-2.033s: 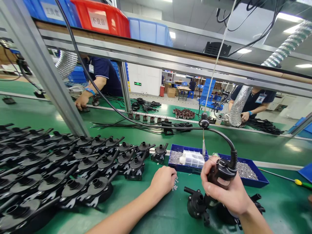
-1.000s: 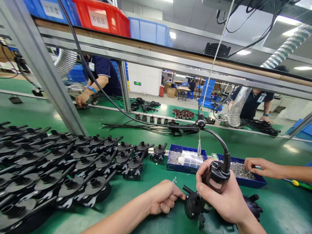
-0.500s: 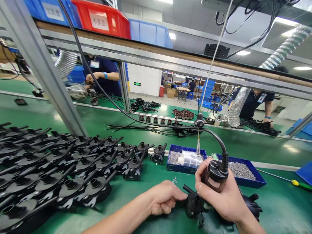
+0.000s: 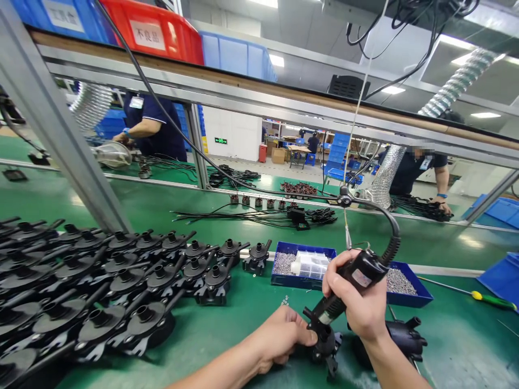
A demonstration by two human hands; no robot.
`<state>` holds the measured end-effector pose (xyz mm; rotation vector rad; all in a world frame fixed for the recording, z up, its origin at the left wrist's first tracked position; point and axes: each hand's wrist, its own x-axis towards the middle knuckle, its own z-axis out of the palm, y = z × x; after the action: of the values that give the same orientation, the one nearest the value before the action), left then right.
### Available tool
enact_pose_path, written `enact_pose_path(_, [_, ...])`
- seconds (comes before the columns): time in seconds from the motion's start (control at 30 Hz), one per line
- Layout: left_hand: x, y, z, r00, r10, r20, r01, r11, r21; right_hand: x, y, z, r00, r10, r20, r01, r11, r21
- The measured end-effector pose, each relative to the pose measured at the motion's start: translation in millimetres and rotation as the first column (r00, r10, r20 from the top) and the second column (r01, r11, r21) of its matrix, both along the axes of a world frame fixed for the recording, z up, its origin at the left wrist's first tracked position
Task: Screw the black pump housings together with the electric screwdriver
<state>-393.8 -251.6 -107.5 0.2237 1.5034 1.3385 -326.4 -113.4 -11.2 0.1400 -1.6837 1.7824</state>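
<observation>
My right hand (image 4: 365, 302) is wrapped round a black corded electric screwdriver (image 4: 360, 273), tilted so that its lower end points down and left. That end meets the near black plastic housing (image 4: 324, 346), which has a round spout and a side tube; the tip itself is hidden. My left hand (image 4: 284, 337) is closed on the left side of this housing, its thumb pressed against it. A larger black part with a stub tube (image 4: 405, 340) lies behind my right wrist. Several small light nuts or washers (image 4: 285, 300) lie beyond my left hand.
Rows of similar black housings (image 4: 146, 319) fill the left bench. Blue trays of small metal parts (image 4: 304, 280) (image 4: 401, 286) stand behind my hands. A green-and-yellow-handled screwdriver (image 4: 492, 300) lies right. The driver's cable hangs from a cord (image 4: 359, 108). Co-workers (image 4: 154, 124) work across the bench.
The electric screwdriver has swung from nearly upright to a slant, its top moving right and its lower end now on the housing. My left thumb has come onto the housing's side.
</observation>
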Motion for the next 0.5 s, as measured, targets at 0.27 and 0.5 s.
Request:
enact_pose_path(0.27, [2.0, 1.4, 1.9, 0.999, 0.031, -0.008, -0.031, 0.999, -0.033, -5.0, -1.9, -8.3, 0.999, 0.026, 0.021, -0.027, 0.997, 0.068])
enact_pose_path(0.5, [2.1, 0.1, -7.9, 0.998, 0.027, -0.054, -0.03, 0.998, -0.047, -7.0, -7.0, -4.9, 0.994, 0.057, 0.096, -0.068, 0.991, 0.113])
